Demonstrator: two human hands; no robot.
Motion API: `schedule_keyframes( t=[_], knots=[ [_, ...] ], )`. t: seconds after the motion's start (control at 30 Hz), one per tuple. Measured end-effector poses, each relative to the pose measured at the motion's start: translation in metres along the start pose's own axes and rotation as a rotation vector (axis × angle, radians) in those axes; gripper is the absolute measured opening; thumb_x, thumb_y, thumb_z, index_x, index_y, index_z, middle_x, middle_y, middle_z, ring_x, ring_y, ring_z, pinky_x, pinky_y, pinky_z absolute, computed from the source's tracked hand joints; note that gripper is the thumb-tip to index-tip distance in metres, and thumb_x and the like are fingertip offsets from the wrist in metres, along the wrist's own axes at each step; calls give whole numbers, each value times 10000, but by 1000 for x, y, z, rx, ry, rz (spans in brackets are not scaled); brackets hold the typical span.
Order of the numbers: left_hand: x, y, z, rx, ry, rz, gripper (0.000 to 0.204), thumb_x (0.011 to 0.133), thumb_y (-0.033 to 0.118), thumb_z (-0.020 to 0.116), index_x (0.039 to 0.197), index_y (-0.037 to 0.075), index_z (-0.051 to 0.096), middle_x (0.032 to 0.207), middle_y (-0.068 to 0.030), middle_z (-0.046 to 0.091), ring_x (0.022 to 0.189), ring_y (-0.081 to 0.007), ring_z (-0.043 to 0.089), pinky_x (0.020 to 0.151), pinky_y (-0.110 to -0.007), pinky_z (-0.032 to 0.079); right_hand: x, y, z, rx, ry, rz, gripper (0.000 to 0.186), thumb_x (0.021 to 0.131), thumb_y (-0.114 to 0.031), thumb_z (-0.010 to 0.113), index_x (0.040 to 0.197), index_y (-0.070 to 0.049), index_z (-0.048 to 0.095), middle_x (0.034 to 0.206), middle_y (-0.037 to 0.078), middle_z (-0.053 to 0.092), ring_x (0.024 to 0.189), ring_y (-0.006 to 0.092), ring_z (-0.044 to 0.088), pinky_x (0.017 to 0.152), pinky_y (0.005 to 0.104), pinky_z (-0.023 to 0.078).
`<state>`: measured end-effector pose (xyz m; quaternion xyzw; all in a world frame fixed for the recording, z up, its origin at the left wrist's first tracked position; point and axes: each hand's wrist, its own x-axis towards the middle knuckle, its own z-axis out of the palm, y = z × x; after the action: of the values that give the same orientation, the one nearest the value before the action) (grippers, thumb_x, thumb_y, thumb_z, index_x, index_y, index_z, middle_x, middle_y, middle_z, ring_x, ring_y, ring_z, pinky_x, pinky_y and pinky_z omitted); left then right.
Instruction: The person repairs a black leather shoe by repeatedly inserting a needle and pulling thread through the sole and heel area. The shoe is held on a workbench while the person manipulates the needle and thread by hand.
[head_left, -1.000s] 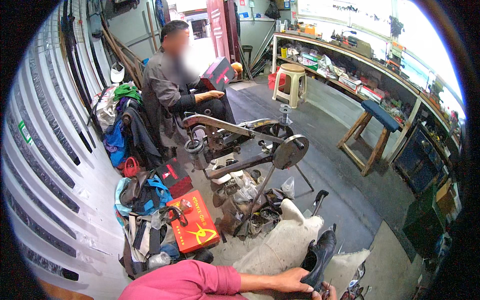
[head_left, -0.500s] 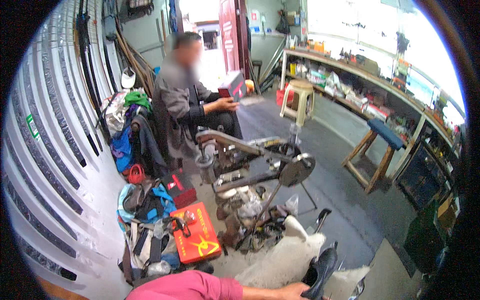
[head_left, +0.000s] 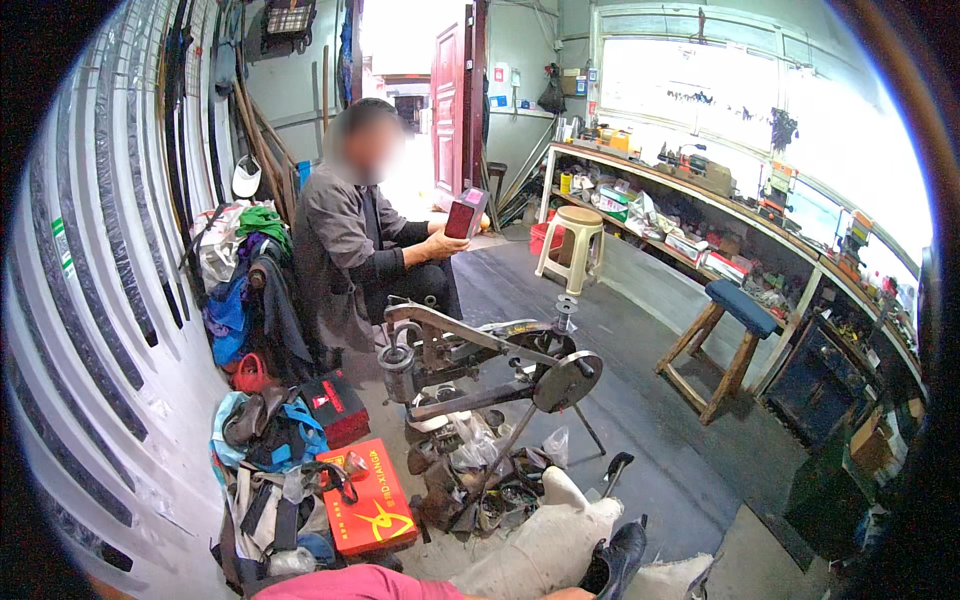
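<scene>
A pink sleeve point(head_left: 360, 582) comes in along the lower edge. From it my left hand point(head_left: 570, 594) reaches to a black shoe point(head_left: 615, 562) and grips its near end; most of the fingers are cut off by the frame. The shoe is tilted, its opening facing left. It rests against a stained off-white cloth point(head_left: 540, 550) spread below and beside it. My right hand is out of view. Just ahead stands a hand-cranked shoe-sewing machine point(head_left: 470, 350) with a round wheel point(head_left: 568, 382).
A seated person point(head_left: 345, 220) holds a small box point(head_left: 465, 215). An orange-red shoebox point(head_left: 370, 500), a dark shoebox point(head_left: 335, 405) and piled bags point(head_left: 270, 430) lie left. Scraps point(head_left: 460, 480) surround the machine's legs. Right are a plastic stool point(head_left: 573, 240), a blue-topped wooden stool point(head_left: 715, 340) and a workbench point(head_left: 700, 205).
My view has tilted up, so the scene sits lower and slightly left, with less of my left hand showing. The seated person has turned the small box more upright.
</scene>
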<state>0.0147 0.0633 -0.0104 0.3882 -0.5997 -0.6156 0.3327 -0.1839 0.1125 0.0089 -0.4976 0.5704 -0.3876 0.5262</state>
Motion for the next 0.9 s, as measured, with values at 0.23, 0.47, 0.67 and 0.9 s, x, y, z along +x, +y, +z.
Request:
schedule_keyframes(
  t=[0.23,0.47,0.67,0.9],
  knots=[
    [1,2,1,58,17,-13,254,823,234,714,977,32,706,836,-43,706,792,-144,632,752,-341,510,-3,-10,4,-144,58,-92,296,936,-138,668,1179,20,605,977,66,658,867,162,575,754,293,478],
    [15,-36,4,153,-141,-65,467,892,454,676,1013,4,650,846,-84,692,790,-164,603,776,-368,498,-1,1,-4,-94,61,46,494,929,-173,697,1318,79,524,1201,152,640,1085,215,589,919,328,478],
    [17,-36,4,1,-130,-16,399,897,375,699,1055,9,672,879,-66,703,816,-146,611,794,-346,502,-4,-2,-8,-174,49,-22,314,951,-120,644,1223,31,603,1096,87,670,1003,173,602,882,303,477],
    [18,-24,2,57,-142,-164,413,890,358,707,1096,3,657,926,-89,712,854,-156,624,814,-349,505,-12,-5,-14,-170,152,-39,118,956,-102,619,992,1,666,826,4,638,754,84,542,680,249,449]
  ],
)
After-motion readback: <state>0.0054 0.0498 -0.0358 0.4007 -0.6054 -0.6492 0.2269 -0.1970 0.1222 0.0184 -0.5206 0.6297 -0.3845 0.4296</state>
